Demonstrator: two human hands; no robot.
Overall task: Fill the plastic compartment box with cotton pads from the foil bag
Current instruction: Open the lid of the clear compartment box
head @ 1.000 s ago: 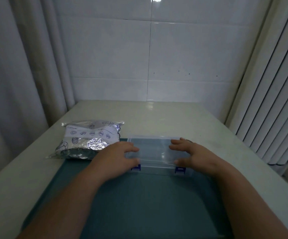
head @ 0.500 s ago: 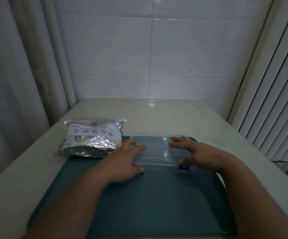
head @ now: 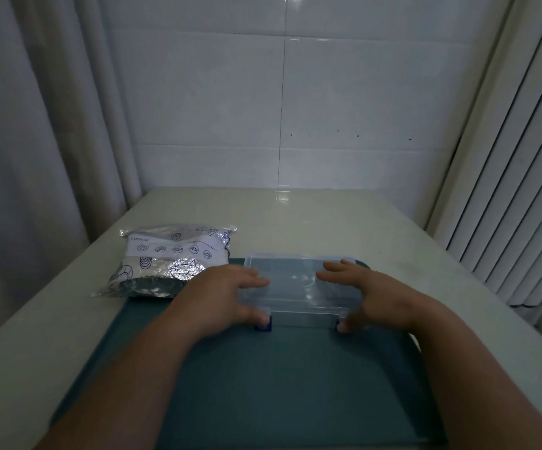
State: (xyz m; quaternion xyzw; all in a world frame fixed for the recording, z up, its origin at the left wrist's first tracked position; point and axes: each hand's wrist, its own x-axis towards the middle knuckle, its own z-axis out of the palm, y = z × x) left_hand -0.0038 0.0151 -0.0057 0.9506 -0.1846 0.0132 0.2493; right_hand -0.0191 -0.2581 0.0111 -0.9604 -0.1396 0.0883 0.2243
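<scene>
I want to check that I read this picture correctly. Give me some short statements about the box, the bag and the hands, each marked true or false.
1. The lid of the box is down. True.
2. The bag lies to the right of the box. False: it lies to its left.
3. The right hand touches the box. True.
4. The left hand holds the bag. False: it rests on the box.
5. The box stands on the tray. True.

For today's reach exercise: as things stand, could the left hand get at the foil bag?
Probably yes: the foil bag lies close beside the left hand, with nothing between them.
</scene>
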